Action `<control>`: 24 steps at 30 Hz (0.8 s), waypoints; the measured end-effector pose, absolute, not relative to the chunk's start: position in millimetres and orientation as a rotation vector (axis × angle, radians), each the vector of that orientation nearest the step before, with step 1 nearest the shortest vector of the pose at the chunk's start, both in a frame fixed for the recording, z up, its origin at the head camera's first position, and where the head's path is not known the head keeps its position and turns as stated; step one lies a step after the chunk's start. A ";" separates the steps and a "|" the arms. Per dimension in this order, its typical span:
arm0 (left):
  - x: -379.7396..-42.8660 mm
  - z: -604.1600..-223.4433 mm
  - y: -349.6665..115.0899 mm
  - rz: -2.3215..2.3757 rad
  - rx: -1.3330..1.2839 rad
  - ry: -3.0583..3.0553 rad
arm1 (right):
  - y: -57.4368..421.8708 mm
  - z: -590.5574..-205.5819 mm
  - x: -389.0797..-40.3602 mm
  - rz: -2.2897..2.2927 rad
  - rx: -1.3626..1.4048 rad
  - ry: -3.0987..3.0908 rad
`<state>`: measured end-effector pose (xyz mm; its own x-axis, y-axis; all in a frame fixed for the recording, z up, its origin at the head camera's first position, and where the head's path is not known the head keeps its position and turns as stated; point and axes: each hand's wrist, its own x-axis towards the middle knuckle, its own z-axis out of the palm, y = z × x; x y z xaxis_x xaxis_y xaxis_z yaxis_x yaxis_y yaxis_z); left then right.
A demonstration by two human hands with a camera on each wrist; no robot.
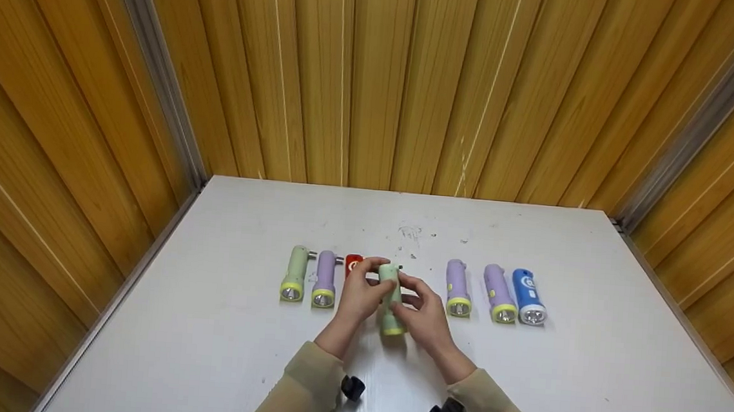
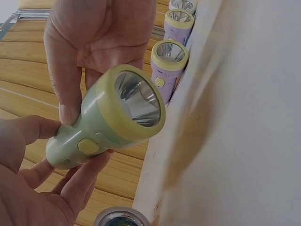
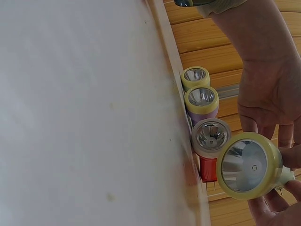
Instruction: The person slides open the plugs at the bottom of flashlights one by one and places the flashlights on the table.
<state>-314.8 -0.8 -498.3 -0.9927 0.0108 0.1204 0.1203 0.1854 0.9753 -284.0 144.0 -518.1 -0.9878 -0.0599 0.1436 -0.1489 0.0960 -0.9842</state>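
A pale green flashlight (image 1: 392, 321) with a yellow head ring is held between both hands, its lens end toward me. My left hand (image 1: 361, 294) grips the tail end, thumb on the body. From the other side my right hand (image 1: 429, 320) pinches the barrel with thumb and fingers. A small dark piece juts from the tail. In the left wrist view, a yellow switch (image 2: 88, 146) shows on the flashlight's side. The right wrist view looks into its reflector (image 3: 244, 165). Partly hidden behind my left hand lies a red flashlight (image 1: 353, 260).
On the white table (image 1: 227, 351), a green flashlight (image 1: 297, 269) and a purple flashlight (image 1: 326, 271) lie at left, metal prongs sticking out near their tails. At right lie two purple flashlights, one nearer the middle (image 1: 457, 280), and a blue flashlight (image 1: 527, 291). Wood-patterned walls (image 1: 375, 84) enclose the table.
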 end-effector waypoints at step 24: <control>-313.4 -496.4 -0.5 -1.932 -0.152 -2.365 | 143.6 -518.1 -283.8 2.062 0.213 -2.300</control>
